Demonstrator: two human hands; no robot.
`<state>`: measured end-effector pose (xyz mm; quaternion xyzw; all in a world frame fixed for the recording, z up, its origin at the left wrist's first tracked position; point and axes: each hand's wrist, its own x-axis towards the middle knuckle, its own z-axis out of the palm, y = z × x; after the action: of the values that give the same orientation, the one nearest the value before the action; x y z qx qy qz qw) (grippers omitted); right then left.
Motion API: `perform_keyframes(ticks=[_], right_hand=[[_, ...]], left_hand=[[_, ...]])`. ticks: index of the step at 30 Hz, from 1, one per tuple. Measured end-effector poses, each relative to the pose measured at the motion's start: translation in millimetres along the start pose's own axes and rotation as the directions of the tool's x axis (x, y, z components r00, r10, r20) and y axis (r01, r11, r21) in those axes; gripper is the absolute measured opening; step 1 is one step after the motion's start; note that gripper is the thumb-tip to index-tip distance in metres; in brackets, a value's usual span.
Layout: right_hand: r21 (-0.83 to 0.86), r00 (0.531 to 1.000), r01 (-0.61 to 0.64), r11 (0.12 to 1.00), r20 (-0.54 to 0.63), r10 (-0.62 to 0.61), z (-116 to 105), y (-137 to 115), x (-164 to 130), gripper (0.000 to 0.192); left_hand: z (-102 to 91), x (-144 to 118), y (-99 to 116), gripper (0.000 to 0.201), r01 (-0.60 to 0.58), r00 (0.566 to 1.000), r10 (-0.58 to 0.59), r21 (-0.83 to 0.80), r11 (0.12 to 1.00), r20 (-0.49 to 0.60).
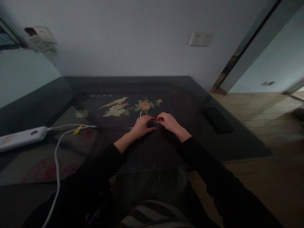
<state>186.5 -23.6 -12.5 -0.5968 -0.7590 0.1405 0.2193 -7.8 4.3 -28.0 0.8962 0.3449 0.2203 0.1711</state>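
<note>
My left hand [143, 125] is closed at the middle of the dark, glossy table [152, 152], its thumb and fingers on the left side of a small dark object [155, 123]. From the right, my right hand [167, 122] pinches at the same object with bent fingers. The object's kind does not show; it is black, faintly shiny and mostly covered by my fingers. Behind the left hand a thin pale stick [141, 114] points up. A short black tip shows just beyond the right hand. Dark shiny lines run leftward from the left hand along the table.
A white power strip [23, 138] lies at the left, with a white cable [57, 158] looping toward me and a yellow tag [77, 129]. A flat black rectangular object [218, 119] lies at the right. Wall sockets [201, 38] sit behind the table, which carries a bird-and-flower picture [116, 109].
</note>
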Motion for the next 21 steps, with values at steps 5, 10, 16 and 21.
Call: perform_keyframes(ticks=[5,10,16,21], right_hand=[[-0.009,1.0,-0.003,1.0,-0.009,0.003,3,4,2,0.006],[0.002,1.0,-0.003,1.0,-0.014,0.003,3,3,1,0.004],[-0.004,0.997,0.056,0.998,-0.054,-0.056,-2,0,-2,0.002],[0.026,0.995,0.074,0.997,-0.076,-0.072,-10,3,-4,0.007]], left_hand=[[-0.3,0,1,0.045,-0.002,1.0,0.002,0.004,1.0,0.017],[0.3,0,0,0.044,-0.012,1.0,0.012,0.001,1.0,0.005],[-0.2,0,0,0.044,-0.015,1.0,0.015,-0.001,1.0,0.004],[-0.6,-2,4,0.046,0.006,1.0,-0.006,0.008,1.0,0.006]])
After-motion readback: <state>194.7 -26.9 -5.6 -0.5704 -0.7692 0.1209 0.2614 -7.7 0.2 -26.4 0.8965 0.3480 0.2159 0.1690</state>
